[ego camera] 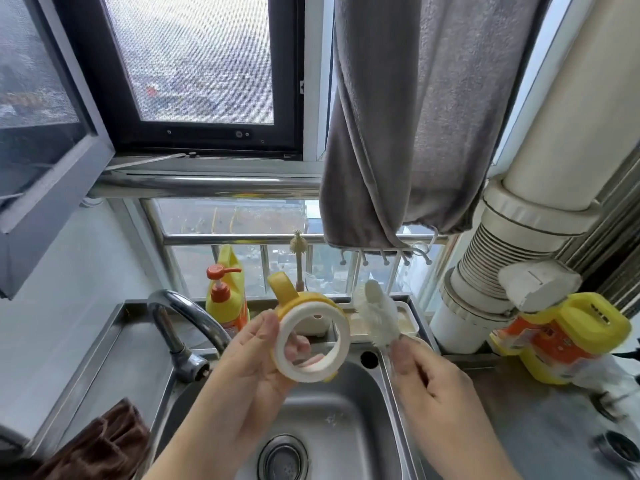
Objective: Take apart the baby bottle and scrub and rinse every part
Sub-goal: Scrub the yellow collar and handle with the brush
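We're at a steel kitchen counter (540, 420) under a dark-framed window (194, 74), with one grey towel (412, 116) hanging at the right and one fat white duct pipe (540, 209) running down beside it. One sink (349, 420) sits below us, one drain strainer (282, 459) in its floor, one curved tap (183, 323) at its left. Two yellow-and-orange detergent containers: a pump bottle (225, 299) on the back ledge and a jug (561, 337) lying on the counter at right. One brown cloth (104, 441) at the lower left.

Both forearms reach in from below, over the basin. Our left hand (249, 362) is raised, thumb and curled fingers pinching the yellow-and-white bottle collar ring (311, 341), fingertips showing through its opening. Our right hand (429, 372), just beside it, is closed around the handle of one white bottle brush (377, 317), bristles pointing up near the ring's right edge; we can't tell if they touch.
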A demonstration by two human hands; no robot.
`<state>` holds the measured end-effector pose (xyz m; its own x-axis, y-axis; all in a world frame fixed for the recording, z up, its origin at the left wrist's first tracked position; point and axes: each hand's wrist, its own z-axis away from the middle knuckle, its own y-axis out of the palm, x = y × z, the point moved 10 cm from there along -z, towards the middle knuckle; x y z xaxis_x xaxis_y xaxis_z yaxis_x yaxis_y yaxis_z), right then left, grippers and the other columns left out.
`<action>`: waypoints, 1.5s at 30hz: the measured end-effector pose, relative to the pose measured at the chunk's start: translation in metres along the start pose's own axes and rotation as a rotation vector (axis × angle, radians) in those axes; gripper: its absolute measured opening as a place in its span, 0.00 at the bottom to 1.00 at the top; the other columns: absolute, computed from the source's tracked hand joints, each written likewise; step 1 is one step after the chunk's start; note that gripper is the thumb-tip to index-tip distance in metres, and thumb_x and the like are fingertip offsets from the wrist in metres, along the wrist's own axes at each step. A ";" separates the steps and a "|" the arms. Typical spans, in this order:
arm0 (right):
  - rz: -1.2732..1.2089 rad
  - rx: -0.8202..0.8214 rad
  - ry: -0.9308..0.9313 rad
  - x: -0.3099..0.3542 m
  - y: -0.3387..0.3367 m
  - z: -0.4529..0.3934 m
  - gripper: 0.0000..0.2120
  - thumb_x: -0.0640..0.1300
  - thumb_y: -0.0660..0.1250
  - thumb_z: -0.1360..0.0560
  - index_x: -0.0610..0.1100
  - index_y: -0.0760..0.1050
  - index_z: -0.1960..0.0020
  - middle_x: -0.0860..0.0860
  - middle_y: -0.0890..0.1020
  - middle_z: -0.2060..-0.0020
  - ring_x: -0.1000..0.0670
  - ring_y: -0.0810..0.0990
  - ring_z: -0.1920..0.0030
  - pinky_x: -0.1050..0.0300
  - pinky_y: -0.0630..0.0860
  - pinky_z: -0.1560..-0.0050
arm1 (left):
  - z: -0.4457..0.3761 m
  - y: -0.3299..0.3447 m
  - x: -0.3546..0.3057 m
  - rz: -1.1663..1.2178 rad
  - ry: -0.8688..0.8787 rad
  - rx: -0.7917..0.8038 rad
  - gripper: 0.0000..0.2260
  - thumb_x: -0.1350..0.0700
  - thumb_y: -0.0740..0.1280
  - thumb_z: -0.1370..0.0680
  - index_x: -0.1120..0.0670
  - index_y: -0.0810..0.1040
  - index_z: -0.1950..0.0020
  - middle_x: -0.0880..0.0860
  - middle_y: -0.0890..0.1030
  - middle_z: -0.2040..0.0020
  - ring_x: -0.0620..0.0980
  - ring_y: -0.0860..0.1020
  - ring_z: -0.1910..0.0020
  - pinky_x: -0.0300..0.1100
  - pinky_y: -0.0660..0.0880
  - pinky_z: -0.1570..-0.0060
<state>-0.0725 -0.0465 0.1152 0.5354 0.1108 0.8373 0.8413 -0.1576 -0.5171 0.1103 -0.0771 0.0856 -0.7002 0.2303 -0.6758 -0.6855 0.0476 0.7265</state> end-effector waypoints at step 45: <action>-0.123 0.285 0.406 -0.102 0.054 0.015 0.19 0.65 0.54 0.26 0.52 0.75 0.56 0.55 0.79 0.71 0.61 0.73 0.71 0.62 0.69 0.64 | -0.026 -0.030 0.083 -0.352 -0.130 -0.020 0.27 0.51 0.75 0.41 0.47 0.77 0.42 0.55 0.82 0.53 0.55 0.81 0.53 0.45 0.78 0.60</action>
<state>-0.0808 -0.0516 -0.0009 0.4061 -0.2878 0.8673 0.9137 0.1131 -0.3903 0.0672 -0.0844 0.0044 -0.3911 0.3249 -0.8611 -0.8842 0.1270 0.4495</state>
